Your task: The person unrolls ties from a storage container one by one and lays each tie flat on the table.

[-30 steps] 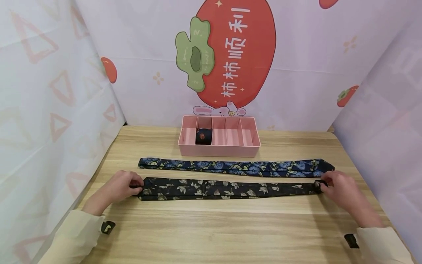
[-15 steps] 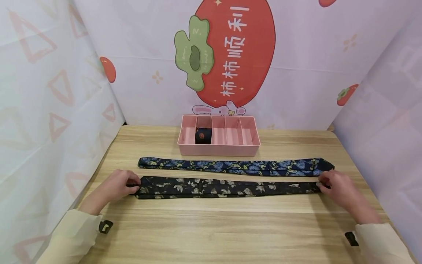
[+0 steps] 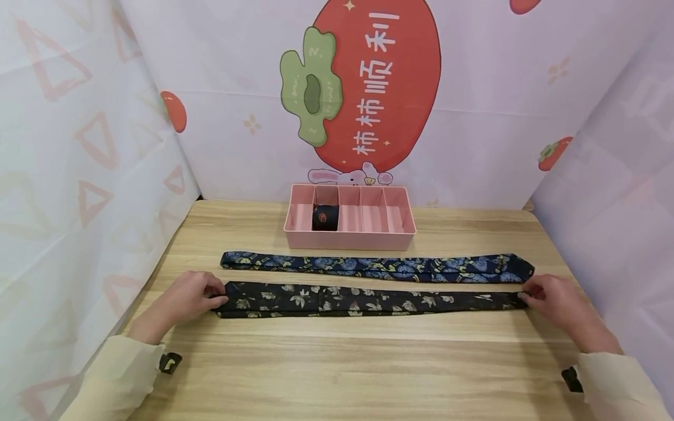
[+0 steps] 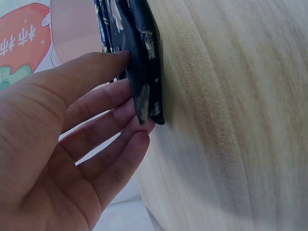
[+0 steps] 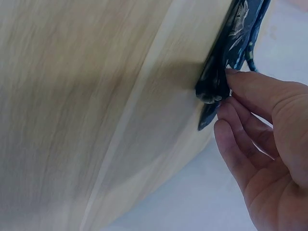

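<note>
The black floral necktie [image 3: 358, 301] extends across the tabletop [image 3: 337, 368]. Your left grip [image 3: 193, 295] pinches its pointed end, your right grip [image 3: 557, 301] its narrower end, likely to hold it straight. The blue patterned necktie [image 3: 379, 268] lies just beyond, before the pink compartment box [image 3: 350, 241].

I see the nearer tie [image 3: 363, 302] in black with pale beige flowers, and the farther tie [image 3: 389, 268] in navy with blue and yellow motifs. The divided box [image 3: 350, 240] reads plain pink to me; the roll [image 3: 325, 218] is dark with a reddish spot. I make out light-brown grain on the tabletop [image 3: 337, 374], cream sleeves [image 3: 118, 368], and a red, green-leafed printed fruit [image 3: 405, 88] on the pale lilac backdrop [image 3: 489, 70].
</note>
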A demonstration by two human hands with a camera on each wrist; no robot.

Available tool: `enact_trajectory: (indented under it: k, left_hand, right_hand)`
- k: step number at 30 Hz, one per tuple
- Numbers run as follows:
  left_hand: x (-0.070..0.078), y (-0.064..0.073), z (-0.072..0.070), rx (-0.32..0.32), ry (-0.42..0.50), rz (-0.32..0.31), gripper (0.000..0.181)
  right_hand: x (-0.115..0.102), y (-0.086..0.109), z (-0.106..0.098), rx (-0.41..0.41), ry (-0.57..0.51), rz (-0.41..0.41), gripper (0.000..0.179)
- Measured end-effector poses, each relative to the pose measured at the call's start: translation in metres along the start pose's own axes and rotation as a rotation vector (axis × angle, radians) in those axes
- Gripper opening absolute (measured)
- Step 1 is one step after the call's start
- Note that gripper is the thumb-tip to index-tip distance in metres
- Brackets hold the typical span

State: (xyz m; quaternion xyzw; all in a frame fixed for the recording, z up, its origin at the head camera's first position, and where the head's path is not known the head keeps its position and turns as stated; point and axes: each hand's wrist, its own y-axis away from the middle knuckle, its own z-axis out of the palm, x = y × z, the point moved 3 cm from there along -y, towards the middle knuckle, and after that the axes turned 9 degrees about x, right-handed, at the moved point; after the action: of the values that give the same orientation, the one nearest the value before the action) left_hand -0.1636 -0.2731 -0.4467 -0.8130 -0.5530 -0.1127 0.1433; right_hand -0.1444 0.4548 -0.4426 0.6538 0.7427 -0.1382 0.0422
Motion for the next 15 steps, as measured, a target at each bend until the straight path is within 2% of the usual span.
enact_trajectory:
  k: [8, 15]
  left_hand:
    - [0.003, -0.003, 0.002, 0.025, -0.001, 0.017, 0.013]
    - [0.003, -0.005, 0.004, 0.022, -0.002, -0.009, 0.013]
  right_hand:
    - [0.016, 0.006, -0.001, -0.01, -0.024, 0.037, 0.007]
    - [0.021, 0.003, 0.0, -0.021, -0.028, 0.05, 0.008]
